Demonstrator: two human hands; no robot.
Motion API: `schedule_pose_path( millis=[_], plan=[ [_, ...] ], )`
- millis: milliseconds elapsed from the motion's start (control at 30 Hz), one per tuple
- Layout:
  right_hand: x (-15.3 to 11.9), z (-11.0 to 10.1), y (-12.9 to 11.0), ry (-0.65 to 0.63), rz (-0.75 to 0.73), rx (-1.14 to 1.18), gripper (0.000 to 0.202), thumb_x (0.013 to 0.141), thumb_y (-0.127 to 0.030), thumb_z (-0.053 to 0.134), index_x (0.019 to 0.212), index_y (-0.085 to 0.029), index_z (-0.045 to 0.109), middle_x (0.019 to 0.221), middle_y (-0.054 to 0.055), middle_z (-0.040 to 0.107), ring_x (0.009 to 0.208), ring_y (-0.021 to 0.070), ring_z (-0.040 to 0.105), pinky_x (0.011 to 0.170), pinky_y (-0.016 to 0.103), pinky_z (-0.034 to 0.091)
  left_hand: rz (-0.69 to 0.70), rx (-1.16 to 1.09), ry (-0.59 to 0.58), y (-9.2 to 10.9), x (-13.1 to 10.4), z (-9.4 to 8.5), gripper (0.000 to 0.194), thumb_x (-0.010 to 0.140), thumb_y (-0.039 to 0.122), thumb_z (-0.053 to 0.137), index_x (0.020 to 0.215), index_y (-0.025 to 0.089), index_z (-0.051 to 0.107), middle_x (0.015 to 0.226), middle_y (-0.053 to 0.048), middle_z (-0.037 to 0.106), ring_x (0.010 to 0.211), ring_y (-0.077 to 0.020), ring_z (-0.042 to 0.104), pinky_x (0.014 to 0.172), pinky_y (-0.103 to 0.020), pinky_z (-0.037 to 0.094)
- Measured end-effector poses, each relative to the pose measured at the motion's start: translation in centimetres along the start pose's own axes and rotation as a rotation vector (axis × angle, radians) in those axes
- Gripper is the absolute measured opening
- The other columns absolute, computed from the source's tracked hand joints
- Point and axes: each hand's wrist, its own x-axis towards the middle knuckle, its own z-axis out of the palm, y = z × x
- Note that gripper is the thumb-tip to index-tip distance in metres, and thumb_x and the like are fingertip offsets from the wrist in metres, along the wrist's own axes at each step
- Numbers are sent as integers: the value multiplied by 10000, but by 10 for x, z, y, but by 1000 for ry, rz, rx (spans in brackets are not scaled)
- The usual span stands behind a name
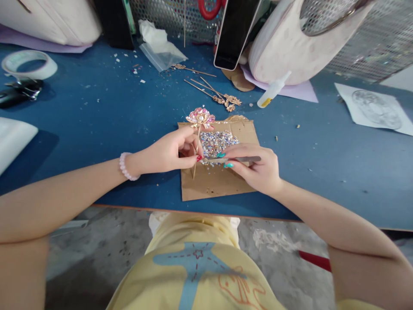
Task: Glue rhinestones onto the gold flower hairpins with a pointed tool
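Note:
My left hand (176,150) is closed on the thin stem of a gold hairpin, whose pink flower head (200,117) with a pearl centre stands above the fingers. My right hand (254,165) pinches grey metal tweezers (248,159), their tips pointing left, close to the left fingertips. Whether the tips hold anything is too small to tell. Beneath both hands lies a piece of brown cardboard (206,185) with a pile of small multicoloured rhinestones (216,142) on it.
Several gold hairpins (222,99) lie behind the cardboard. A glue bottle (273,91), a phone (235,32) and a white bag (290,47) are at the back right. Tape (29,64) sits at left, a plastic bag (161,47) behind, a printed paper (376,107) at right.

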Motion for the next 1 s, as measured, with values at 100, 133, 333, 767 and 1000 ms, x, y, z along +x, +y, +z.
schedule_pose_path(
  millis=[100, 133, 333, 767, 1000],
  plan=[
    [0, -1, 0, 1, -10, 1, 121, 851, -185, 728, 886, -263, 814, 872, 3, 815, 844, 159, 786, 811, 256, 631, -12, -11, -5, 1, 0, 0, 163, 812, 156, 621, 927, 189, 511, 870, 25, 628, 632, -79, 611, 588, -233, 506],
    [-1, -1, 0, 8, -9, 6, 126, 849, -179, 729, 887, -263, 814, 875, 2, 816, 848, 159, 786, 812, 256, 631, -14, -17, -10, 2, 0, 0, 170, 809, 150, 621, 937, 187, 515, 874, 26, 629, 634, -77, 611, 591, -229, 507],
    [0, 0, -1, 27, 19, 38, 137, 842, -172, 735, 892, -271, 816, 878, 0, 816, 843, 160, 786, 805, 261, 632, 9, -62, -31, 1, 1, 0, 511, 829, 120, 587, 1323, 179, 475, 897, 24, 636, 630, -72, 587, 602, -216, 514],
    [0, 2, 1, 8, 3, 37, 116, 844, -184, 736, 886, -260, 813, 878, 11, 819, 864, 164, 788, 825, 266, 635, 29, -20, -70, -1, -2, 0, 687, 853, 126, 598, 1501, 224, 391, 929, 10, 655, 689, -108, 625, 621, -234, 532],
    [0, 2, -2, -9, 10, 16, 100, 847, -200, 731, 871, -253, 813, 870, 11, 818, 857, 165, 789, 826, 263, 636, 37, -19, -62, -2, 0, 1, 671, 843, 113, 597, 1480, 214, 409, 900, 26, 637, 659, -95, 604, 601, -220, 512]
  ],
)
